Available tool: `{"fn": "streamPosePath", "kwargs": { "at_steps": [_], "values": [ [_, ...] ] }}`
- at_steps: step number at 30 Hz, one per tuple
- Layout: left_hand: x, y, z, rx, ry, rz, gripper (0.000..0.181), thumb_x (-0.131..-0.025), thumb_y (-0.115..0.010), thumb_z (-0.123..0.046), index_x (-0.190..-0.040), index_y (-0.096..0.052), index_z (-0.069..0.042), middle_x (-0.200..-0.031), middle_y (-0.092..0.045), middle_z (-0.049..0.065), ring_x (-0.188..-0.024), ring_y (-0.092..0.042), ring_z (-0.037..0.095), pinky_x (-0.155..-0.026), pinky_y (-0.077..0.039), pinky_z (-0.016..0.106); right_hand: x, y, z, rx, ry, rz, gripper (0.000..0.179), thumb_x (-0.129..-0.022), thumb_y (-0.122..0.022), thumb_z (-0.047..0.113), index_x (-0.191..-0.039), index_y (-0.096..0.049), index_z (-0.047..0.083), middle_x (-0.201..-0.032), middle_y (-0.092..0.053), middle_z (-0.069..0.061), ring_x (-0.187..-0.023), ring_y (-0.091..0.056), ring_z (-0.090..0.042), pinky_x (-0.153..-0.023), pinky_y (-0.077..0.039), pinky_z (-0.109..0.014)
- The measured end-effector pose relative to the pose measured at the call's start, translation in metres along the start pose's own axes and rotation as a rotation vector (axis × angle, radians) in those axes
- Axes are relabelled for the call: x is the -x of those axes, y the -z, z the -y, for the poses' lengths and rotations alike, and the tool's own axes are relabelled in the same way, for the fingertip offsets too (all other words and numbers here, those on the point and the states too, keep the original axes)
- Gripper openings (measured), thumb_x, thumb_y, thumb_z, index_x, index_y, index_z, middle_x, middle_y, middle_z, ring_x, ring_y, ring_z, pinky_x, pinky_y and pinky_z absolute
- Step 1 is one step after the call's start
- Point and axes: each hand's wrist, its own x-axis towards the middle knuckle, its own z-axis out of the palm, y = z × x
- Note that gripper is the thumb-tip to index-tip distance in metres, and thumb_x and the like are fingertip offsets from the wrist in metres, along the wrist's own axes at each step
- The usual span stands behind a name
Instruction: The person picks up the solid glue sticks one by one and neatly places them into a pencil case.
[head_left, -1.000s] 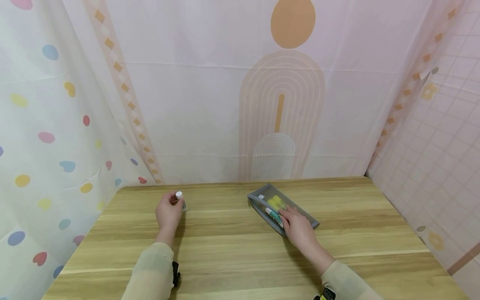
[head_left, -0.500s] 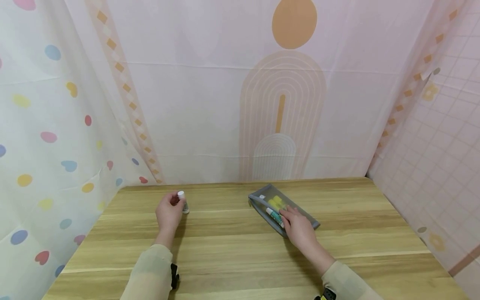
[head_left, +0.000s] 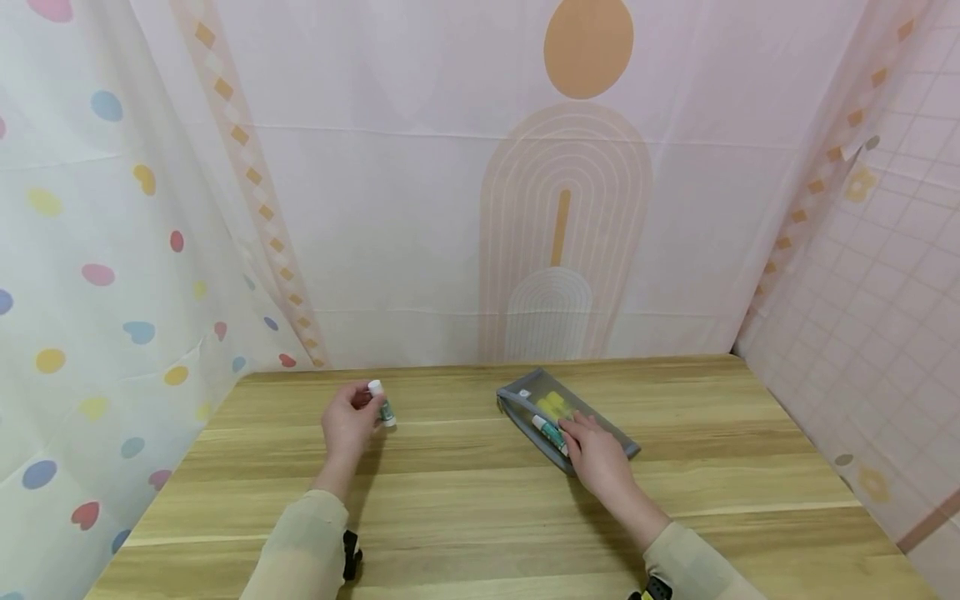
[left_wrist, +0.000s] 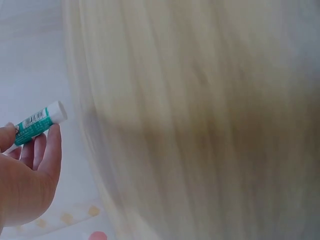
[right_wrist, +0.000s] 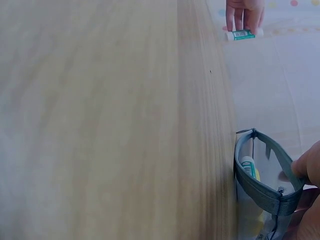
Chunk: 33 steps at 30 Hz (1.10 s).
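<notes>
On the left side of the table, my left hand [head_left: 351, 422] pinches a green-and-white glue stick [head_left: 386, 410] between thumb and fingers. In the left wrist view the label and white end of this glue stick [left_wrist: 37, 123] show plainly. My right hand [head_left: 600, 458] holds a grey zippered mesh pouch [head_left: 538, 380], which lies slanted on the right. The pouch's mouth [right_wrist: 257, 192] gapes, with a finger at its rim in the right wrist view. Inside are a second glue stick [head_left: 550, 432] and something yellow [head_left: 553, 405], seen through the mesh.
The wooden table [head_left: 450, 508] reaches back to a patterned cloth backdrop [head_left: 390, 208]. More cloth hangs at the left [head_left: 97, 225] and right sides. Each wrist carries a black strap, the left strap [head_left: 351, 554] showing beside the sleeve.
My left hand has moved a little to the right with the glue stick, whose lower end now leans further right. The right hand and pouch look unmoved.
</notes>
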Motion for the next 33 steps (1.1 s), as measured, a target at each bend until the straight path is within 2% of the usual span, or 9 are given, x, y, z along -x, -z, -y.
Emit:
{"fn": "streamPosePath", "kwargs": {
  "at_steps": [4, 10, 19, 27, 33],
  "values": [
    [0.004, -0.004, -0.006, 0.059, 0.034, 0.046, 0.030, -0.092, -0.068, -0.004, -0.119, -0.062, 0.007, -0.104, -0.063, 0.021, -0.079, -0.064, 0.017, -0.066, -0.061, 0.029, 0.000, 0.000, -0.001, 0.002, -0.002, 0.000, 0.021, -0.094, -0.065, 0.004, -0.113, -0.072, -0.001, -0.123, -0.062, -0.030, -0.113, -0.058, -0.049, -0.093, -0.050, -0.059],
    [0.012, -0.013, -0.015, 0.134, 0.072, 0.106, 0.028, -0.092, -0.067, -0.001, -0.118, -0.061, 0.009, -0.100, -0.062, 0.017, -0.078, -0.061, 0.012, -0.068, -0.062, 0.034, -0.001, -0.001, -0.001, 0.002, -0.010, 0.006, 0.022, -0.095, -0.065, 0.005, -0.115, -0.072, -0.001, -0.124, -0.061, -0.029, -0.114, -0.058, -0.049, -0.093, -0.050, -0.059],
    [0.023, -0.026, -0.028, 0.246, 0.131, 0.158, 0.026, -0.091, -0.068, 0.002, -0.114, -0.060, 0.011, -0.096, -0.059, 0.011, -0.077, -0.060, 0.011, -0.073, -0.061, 0.042, -0.001, -0.003, -0.002, 0.000, -0.013, 0.001, 0.022, -0.094, -0.066, 0.006, -0.114, -0.072, -0.001, -0.124, -0.061, -0.029, -0.114, -0.058, -0.049, -0.094, -0.049, -0.059],
    [0.034, -0.037, -0.036, 0.347, 0.215, 0.231, 0.032, -0.092, -0.067, 0.002, -0.120, -0.056, 0.013, -0.099, -0.060, 0.013, -0.077, -0.065, 0.015, -0.074, -0.061, 0.041, -0.001, -0.004, -0.003, 0.003, -0.011, 0.000, 0.022, -0.094, -0.066, 0.006, -0.114, -0.072, -0.001, -0.123, -0.062, -0.029, -0.113, -0.058, -0.049, -0.094, -0.049, -0.059],
    [0.041, -0.050, -0.041, 0.413, 0.274, 0.274, 0.031, -0.093, -0.066, 0.000, -0.120, -0.055, 0.011, -0.100, -0.060, 0.014, -0.079, -0.066, 0.018, -0.070, -0.062, 0.039, -0.001, -0.004, -0.003, -0.002, -0.002, -0.003, 0.022, -0.094, -0.066, 0.005, -0.114, -0.071, -0.002, -0.123, -0.062, -0.030, -0.113, -0.058, -0.050, -0.094, -0.050, -0.059]
  ]
}}
